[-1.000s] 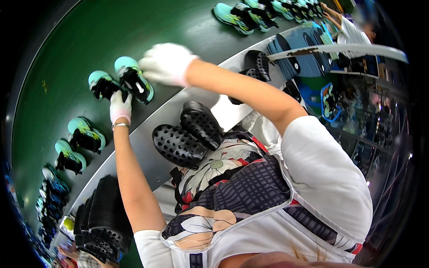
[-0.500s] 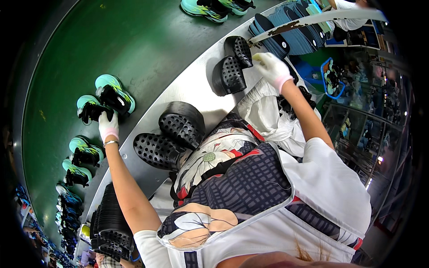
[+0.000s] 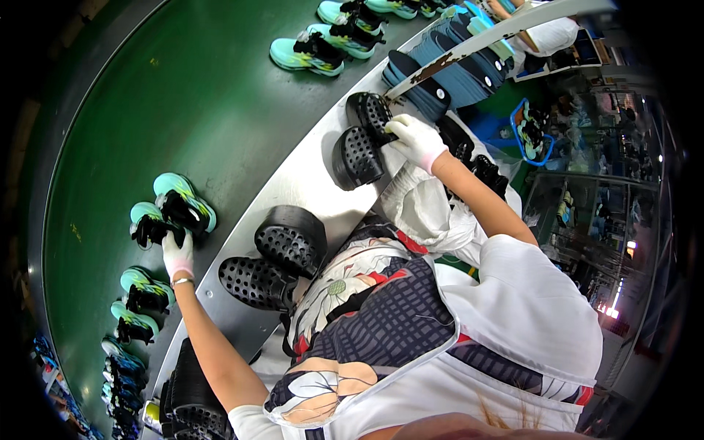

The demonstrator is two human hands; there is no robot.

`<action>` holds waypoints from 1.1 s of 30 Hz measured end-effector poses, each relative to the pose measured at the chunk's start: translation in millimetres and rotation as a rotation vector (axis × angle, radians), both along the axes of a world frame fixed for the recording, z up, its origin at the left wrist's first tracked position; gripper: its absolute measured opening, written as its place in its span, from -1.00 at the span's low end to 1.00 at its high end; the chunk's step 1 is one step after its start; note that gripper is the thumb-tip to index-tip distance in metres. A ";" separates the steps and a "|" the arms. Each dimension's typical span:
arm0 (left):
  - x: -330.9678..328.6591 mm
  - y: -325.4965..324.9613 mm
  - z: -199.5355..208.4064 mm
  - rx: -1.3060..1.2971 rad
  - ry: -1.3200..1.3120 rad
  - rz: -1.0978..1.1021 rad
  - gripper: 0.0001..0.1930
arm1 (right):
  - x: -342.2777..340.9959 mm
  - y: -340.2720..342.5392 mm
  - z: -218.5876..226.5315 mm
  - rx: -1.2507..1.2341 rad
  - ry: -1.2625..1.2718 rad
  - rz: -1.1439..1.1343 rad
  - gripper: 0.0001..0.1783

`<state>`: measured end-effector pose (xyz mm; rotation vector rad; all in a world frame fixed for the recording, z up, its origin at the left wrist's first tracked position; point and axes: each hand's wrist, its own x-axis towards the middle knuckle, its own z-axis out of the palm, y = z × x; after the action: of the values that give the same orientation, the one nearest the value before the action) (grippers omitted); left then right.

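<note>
Head view: the left hand point(image 3: 178, 257) bends its fingers at a turquoise sneaker point(image 3: 144, 213) on the green belt point(image 3: 220, 110) (gripping? I can't tell); the right hand point(image 3: 415, 140) pinches a black clog point(image 3: 369, 110) on the metal ledge point(image 3: 308, 172). A hasty tug could topple the neighbouring clog point(image 3: 358, 156).
</note>
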<state>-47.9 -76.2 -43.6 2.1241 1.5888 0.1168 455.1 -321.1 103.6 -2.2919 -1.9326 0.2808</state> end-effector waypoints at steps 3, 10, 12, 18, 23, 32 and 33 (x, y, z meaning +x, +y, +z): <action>4.5 -5.7 29.6 -0.039 -0.023 0.015 -0.42 | 0.9 -1.4 22.7 0.012 0.032 -0.050 -0.71; 10.7 -2.3 95.6 0.089 -0.293 0.121 -0.55 | -82.3 69.2 72.6 0.176 0.163 0.017 -0.73; 24.1 1.9 111.2 -0.515 -0.797 0.214 -0.44 | -120.6 101.6 61.7 0.181 0.250 0.205 -0.74; 61.9 -30.3 138.4 -0.964 -1.600 -0.144 -0.29 | -239.1 162.4 55.5 0.187 0.579 0.662 -0.76; 24.1 -35.5 122.1 -0.774 -1.634 0.254 -0.39 | -286.7 190.2 52.1 -0.047 0.644 0.594 -0.63; 1.8 -48.8 114.4 -0.387 -1.743 0.492 -0.62 | -337.1 194.6 21.2 -0.128 0.428 0.494 -0.60; 3.3 -50.2 116.1 -0.449 -1.788 0.525 -0.60 | -338.3 195.8 20.5 -0.067 0.420 0.476 -0.64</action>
<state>-44.7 -126.4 72.5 0.5243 0.7340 1.2371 116.8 -125.3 124.2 -1.5946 -2.2138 0.8099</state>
